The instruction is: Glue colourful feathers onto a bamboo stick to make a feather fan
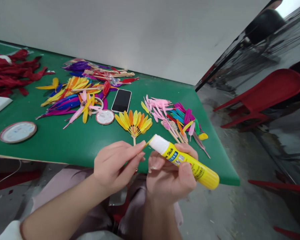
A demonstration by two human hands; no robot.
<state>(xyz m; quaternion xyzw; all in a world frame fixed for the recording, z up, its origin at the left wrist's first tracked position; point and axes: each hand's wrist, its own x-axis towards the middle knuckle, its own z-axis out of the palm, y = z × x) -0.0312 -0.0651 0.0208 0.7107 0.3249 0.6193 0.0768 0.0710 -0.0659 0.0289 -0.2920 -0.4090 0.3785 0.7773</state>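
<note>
My right hand (170,176) is wrapped round a yellow glue stick (190,163), its white end pointing up and left. In my left hand (120,163) a small yellow feather (149,142) is pinched between thumb and fingertips. The feather's thin edge meets the white end of the glue stick. Just beyond my left hand lies a fan of yellow and orange feathers (134,122) on a wooden stick. Whether the fan's lower end touches my hand is hidden.
Pink feathers (160,106) and mixed coloured ones (187,116) lie right of a phone (121,100). More feather bundles (72,90), a small round lid (105,117), a larger round lid (18,132) and dark red strips (15,73) lie leftward. A red chair (265,90) stands beyond the green table (72,143).
</note>
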